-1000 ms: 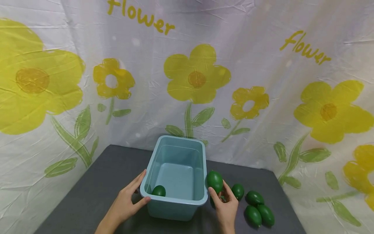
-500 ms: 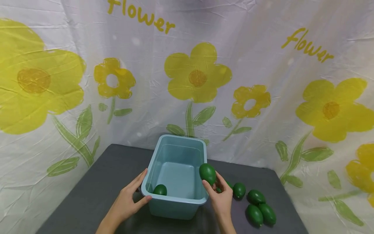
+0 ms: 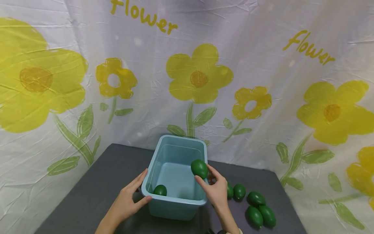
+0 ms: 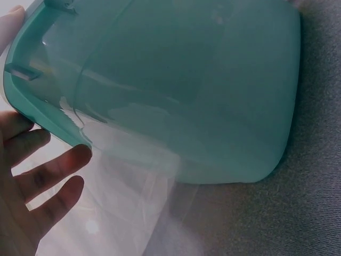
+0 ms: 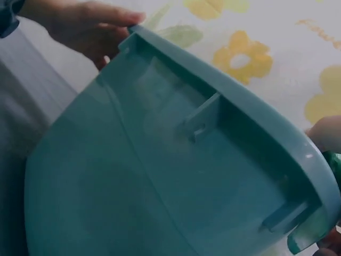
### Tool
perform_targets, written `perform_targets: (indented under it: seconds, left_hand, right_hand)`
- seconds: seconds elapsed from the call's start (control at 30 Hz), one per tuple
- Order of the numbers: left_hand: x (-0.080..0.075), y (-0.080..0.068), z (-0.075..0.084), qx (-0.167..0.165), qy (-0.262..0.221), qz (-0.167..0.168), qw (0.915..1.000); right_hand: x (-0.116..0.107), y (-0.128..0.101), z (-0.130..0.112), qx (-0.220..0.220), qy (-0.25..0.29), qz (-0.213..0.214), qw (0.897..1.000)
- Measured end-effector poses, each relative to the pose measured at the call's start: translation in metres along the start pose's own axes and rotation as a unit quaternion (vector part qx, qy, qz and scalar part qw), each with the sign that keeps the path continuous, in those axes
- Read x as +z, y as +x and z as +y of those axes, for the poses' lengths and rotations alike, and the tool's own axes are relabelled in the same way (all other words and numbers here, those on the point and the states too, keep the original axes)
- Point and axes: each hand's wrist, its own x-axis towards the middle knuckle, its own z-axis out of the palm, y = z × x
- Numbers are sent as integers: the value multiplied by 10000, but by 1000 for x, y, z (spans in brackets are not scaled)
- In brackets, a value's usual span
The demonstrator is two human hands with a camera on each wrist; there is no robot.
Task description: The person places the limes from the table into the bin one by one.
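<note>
Head view shows the dark green egg-shaped plastic fruit [image 3: 199, 168] pinched between my right hand's [image 3: 215, 191] thumb and fingertips, held over the right rim of the light blue rectangular plastic bin [image 3: 175, 208], above its inside. My right wrist angles up from the lower edge, palm turned toward the bin, fingers curled round the fruit. My left hand [image 3: 128, 200] rests against the bin's near left corner, thumb lying along the rim, fingers straight against the outer wall; the left wrist view shows those fingers [image 4: 50, 173] spread beside the bin's rim.

One more green fruit [image 3: 160, 190] lies inside the bin at its near left corner. On the dark grey table [image 3: 87, 191] to the right of the bin I count five further green fruits: two [image 3: 239, 191] just beside my right hand and three [image 3: 258, 209] clustered nearer the table's right edge. That makes seven fruits in all, one bin.

Behind the table hangs a white cloth backdrop printed with yellow flowers [image 3: 198, 76].
</note>
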Motion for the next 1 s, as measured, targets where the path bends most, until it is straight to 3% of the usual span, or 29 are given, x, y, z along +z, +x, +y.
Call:
perform_targets:
  seconds: [0.13, 0.5, 1.0]
  left_hand:
    - [0, 0, 0, -15, 3, -10, 10000]
    - [0, 1, -1, 37, -42, -30, 10000]
    - [0, 1, -1, -23, -80, -64, 9999]
  right_hand:
    - [1, 3, 0, -270, -260, -175, 9991]
    - [-3, 1, 1, -565, -307, -147, 9978]
    - [-20, -8, 2, -242, -501, 242, 9982]
